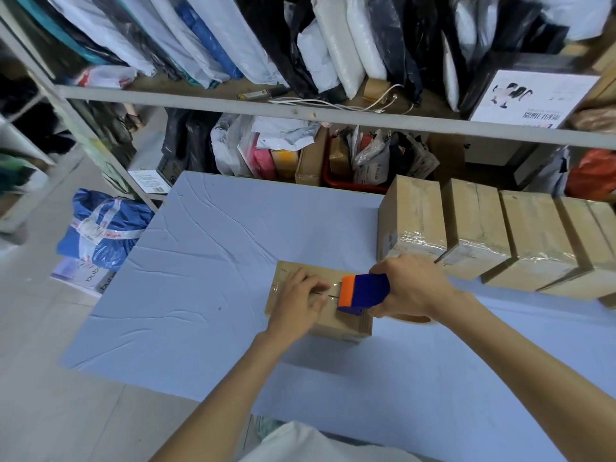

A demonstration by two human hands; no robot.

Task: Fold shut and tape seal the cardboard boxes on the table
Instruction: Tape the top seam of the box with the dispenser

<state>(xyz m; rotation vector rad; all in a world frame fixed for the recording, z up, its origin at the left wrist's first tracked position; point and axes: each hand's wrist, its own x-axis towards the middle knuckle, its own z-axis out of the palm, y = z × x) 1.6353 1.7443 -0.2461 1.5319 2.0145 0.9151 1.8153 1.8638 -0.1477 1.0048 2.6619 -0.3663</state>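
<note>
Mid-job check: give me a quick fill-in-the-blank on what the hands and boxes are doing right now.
1. The right hand grips a blue and ____ tape dispenser.
2. The left hand presses on the ____ of the box being taped.
3. The row of taped boxes stands to the person's ____ of that box.
Missing words: orange; top; right.

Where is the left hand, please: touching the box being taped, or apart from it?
Touching. The head view shows the left hand resting flat on top of the cardboard box, pressing beside its seam.
</note>
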